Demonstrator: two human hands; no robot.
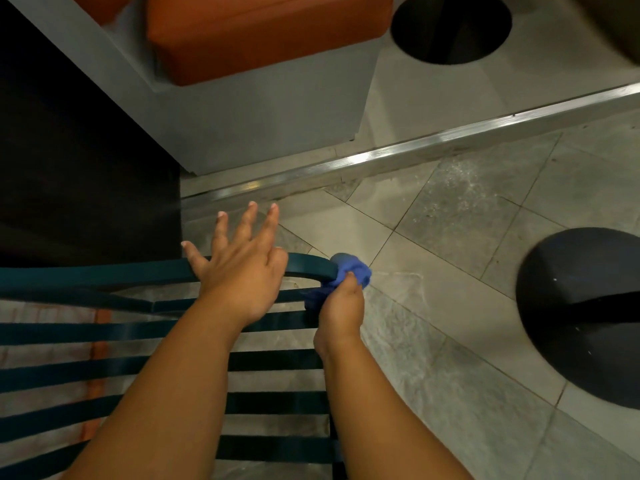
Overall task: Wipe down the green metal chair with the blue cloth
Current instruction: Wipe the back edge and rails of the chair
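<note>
The green metal chair (104, 271) fills the lower left, its top rail running across and its slats below. My left hand (242, 265) rests on the top rail with the fingers spread and straight, pointing away from me. My right hand (341, 306) grips the bunched blue cloth (349, 270) and holds it against the rounded right corner of the rail, where the rail bends down. Part of the cloth is hidden under my fingers.
A grey bench base (259, 116) with an orange cushion (263, 32) stands ahead. A metal floor strip (415, 147) crosses the tiles. Round black table bases sit at the right (581, 317) and at the top (450, 26). A dark wall (69, 168) is on the left.
</note>
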